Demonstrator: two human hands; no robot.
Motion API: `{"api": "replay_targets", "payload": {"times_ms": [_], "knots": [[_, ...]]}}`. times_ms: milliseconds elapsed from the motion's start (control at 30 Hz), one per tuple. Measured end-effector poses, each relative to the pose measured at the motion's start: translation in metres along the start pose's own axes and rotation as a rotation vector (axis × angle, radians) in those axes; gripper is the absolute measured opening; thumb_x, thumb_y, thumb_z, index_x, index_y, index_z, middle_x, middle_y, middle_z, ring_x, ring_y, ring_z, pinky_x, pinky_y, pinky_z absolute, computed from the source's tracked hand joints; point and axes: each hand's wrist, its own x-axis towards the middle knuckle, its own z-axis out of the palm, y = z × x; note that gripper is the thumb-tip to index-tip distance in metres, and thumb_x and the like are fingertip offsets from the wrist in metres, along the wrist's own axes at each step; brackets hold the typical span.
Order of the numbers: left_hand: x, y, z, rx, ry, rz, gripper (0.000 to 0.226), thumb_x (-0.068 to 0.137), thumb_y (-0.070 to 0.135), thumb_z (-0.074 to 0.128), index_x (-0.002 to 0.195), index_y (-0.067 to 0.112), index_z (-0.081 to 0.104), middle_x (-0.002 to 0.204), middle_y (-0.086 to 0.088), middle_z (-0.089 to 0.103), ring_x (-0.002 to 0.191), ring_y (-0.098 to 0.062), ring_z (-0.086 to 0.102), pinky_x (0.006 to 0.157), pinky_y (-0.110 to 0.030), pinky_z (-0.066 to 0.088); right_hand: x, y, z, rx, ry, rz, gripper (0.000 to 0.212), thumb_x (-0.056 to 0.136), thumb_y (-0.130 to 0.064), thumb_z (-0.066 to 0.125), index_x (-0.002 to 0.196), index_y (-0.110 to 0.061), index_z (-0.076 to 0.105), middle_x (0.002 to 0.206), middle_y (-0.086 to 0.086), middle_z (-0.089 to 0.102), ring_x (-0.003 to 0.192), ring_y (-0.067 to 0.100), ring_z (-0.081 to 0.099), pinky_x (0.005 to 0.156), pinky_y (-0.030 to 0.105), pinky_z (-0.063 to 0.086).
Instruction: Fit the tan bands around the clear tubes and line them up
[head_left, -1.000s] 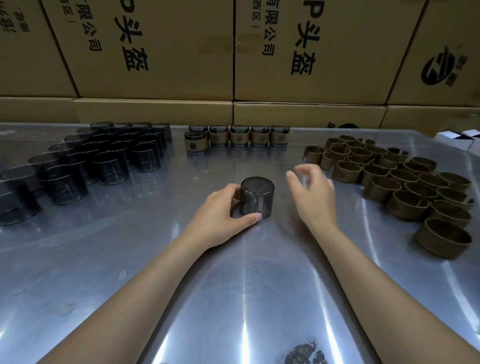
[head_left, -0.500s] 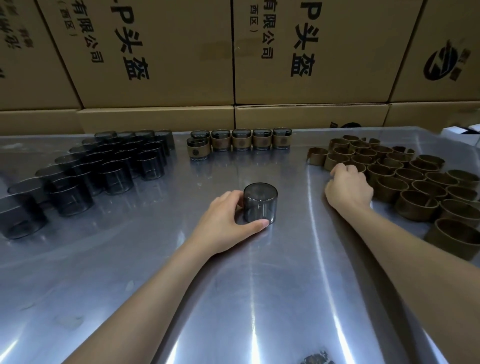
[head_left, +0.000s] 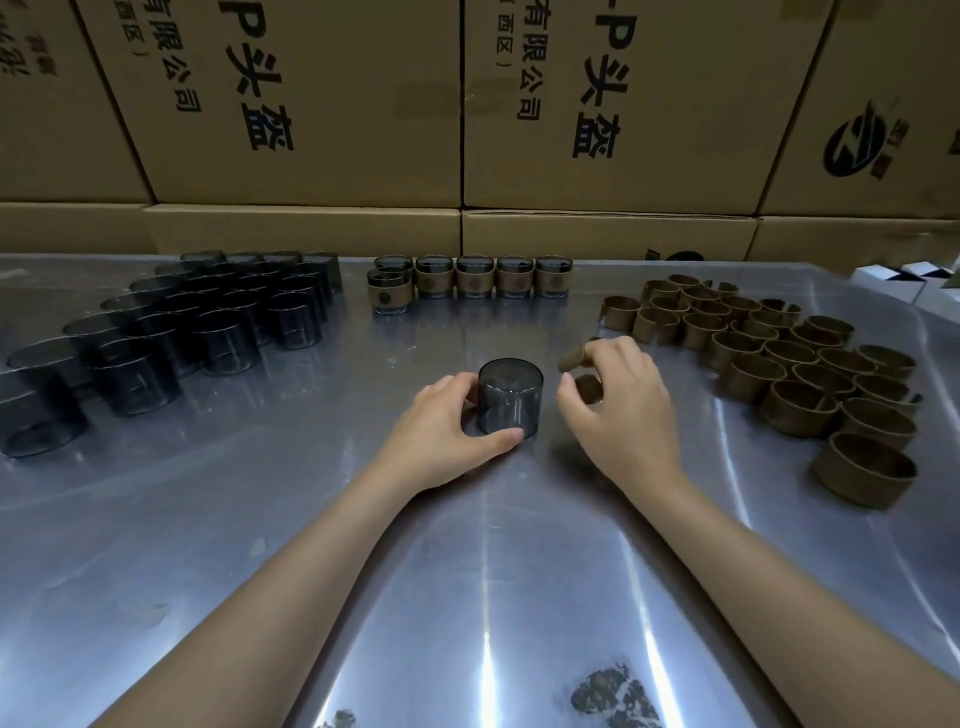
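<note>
The left hand (head_left: 447, 431) is curling around 1 clear tube (head_left: 510, 397) standing mid-table, while the right hand (head_left: 618, 400) is pinching 1 tan band (head_left: 584, 371) just beside it. The fitting step is beginning, I think — next the band needs lifting over the tube's top and sliding down evenly.

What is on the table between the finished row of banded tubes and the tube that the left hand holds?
Nothing: in the head view only bare metal table lies between the banded tubes and the clear tube in the left hand.
</note>
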Motion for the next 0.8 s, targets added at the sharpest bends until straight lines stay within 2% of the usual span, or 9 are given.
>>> {"api": "replay_targets", "payload": {"times_ms": [100, 167, 233, 300, 433, 500, 633, 733, 800], "knots": [[-0.002, 0.004, -0.004, -0.179, -0.025, -0.003, 0.064, 0.070, 0.044, 0.070, 0.128, 0.024, 0.051, 0.125, 0.004, 0.058, 0.120, -0.015, 0.051, 0.104, -0.038, 0.042, -0.006, -0.021, -0.003, 0.116, 0.074, -0.091, 0.014, 0.084, -0.017, 0.055, 0.094, -0.009, 0.059, 0.100, 0.000, 0.050, 0.100, 0.016, 0.046, 0.073, 0.010, 0.034], [-0.004, 0.008, -0.007, -0.371, 0.055, 0.001, 0.063, 0.071, 0.038, 0.056, 0.130, 0.019, 0.051, 0.128, 0.001, 0.057, 0.122, -0.012, 0.049, 0.104, -0.026, 0.038, -0.005, -0.029, -0.003, 0.066, 0.092, -0.204, 0.015, 0.080, -0.013, 0.057, 0.092, -0.005, 0.059, 0.105, 0.008, 0.055, 0.106, 0.023, 0.048, 0.074, 0.015, 0.037], [-0.005, 0.013, -0.012, -0.499, 0.179, 0.036, 0.052, 0.077, 0.035, 0.047, 0.125, 0.017, 0.056, 0.123, 0.000, 0.060, 0.117, -0.009, 0.052, 0.097, -0.019, 0.039, -0.004, -0.033, -0.003, 0.015, 0.081, -0.311, 0.015, 0.077, -0.009, 0.061, 0.090, -0.002, 0.060, 0.108, 0.013, 0.058, 0.112, 0.029, 0.049, 0.076, 0.027, 0.045], [-0.008, 0.019, -0.013, -0.537, 0.257, 0.089, 0.043, 0.084, 0.041, 0.046, 0.120, 0.021, 0.058, 0.115, 0.002, 0.065, 0.113, -0.006, 0.056, 0.094, -0.021, 0.040, -0.003, -0.035, -0.003, -0.011, 0.059, -0.392, 0.015, 0.077, -0.008, 0.064, 0.091, -0.003, 0.062, 0.108, 0.014, 0.060, 0.117, 0.028, 0.047, 0.072, 0.032, 0.050], [-0.012, 0.027, -0.008, -0.433, 0.280, 0.183, 0.054, 0.084, 0.060, 0.042, 0.129, 0.032, 0.050, 0.103, 0.010, 0.065, 0.110, -0.010, 0.058, 0.098, -0.032, 0.042, -0.004, -0.040, -0.002, -0.019, 0.055, -0.500, 0.019, 0.078, -0.012, 0.067, 0.095, -0.003, 0.066, 0.107, 0.013, 0.063, 0.118, 0.023, 0.045, 0.072, 0.027, 0.051], [-0.011, 0.028, -0.006, -0.398, 0.295, 0.210, 0.054, 0.088, 0.058, 0.038, 0.135, 0.034, 0.047, 0.109, 0.014, 0.063, 0.112, -0.009, 0.057, 0.099, -0.029, 0.042, -0.004, -0.041, -0.003, -0.011, 0.071, -0.499, 0.019, 0.078, -0.012, 0.069, 0.095, -0.003, 0.067, 0.108, 0.011, 0.064, 0.119, 0.022, 0.045, 0.075, 0.025, 0.050], [-0.008, 0.028, -0.002, -0.264, 0.337, 0.270, 0.056, 0.095, 0.047, 0.024, 0.138, 0.022, 0.049, 0.125, 0.018, 0.053, 0.121, -0.002, 0.048, 0.100, -0.006, 0.028, -0.004, -0.039, -0.003, 0.027, 0.076, -0.488, 0.021, 0.080, -0.014, 0.065, 0.100, -0.007, 0.067, 0.112, 0.007, 0.063, 0.123, 0.022, 0.043, 0.087, 0.024, 0.046], [-0.008, 0.027, 0.000, -0.291, 0.395, 0.248, 0.058, 0.095, 0.046, 0.022, 0.136, 0.019, 0.052, 0.122, 0.015, 0.054, 0.117, -0.002, 0.048, 0.096, -0.005, 0.029, -0.003, -0.039, 0.000, 0.140, 0.092, -0.428, 0.031, 0.084, -0.028, 0.059, 0.107, -0.008, 0.058, 0.116, 0.003, 0.048, 0.114, 0.019, 0.043, 0.093, 0.017, 0.038], [-0.007, 0.025, 0.002, -0.311, 0.433, 0.232, 0.059, 0.095, 0.046, 0.021, 0.134, 0.017, 0.054, 0.122, 0.012, 0.057, 0.117, -0.007, 0.050, 0.096, -0.007, 0.031, -0.004, -0.038, 0.002, 0.323, 0.054, -0.264, 0.037, 0.087, -0.037, 0.054, 0.114, -0.013, 0.049, 0.117, -0.003, 0.041, 0.110, 0.009, 0.043, 0.090, 0.009, 0.035]]}}
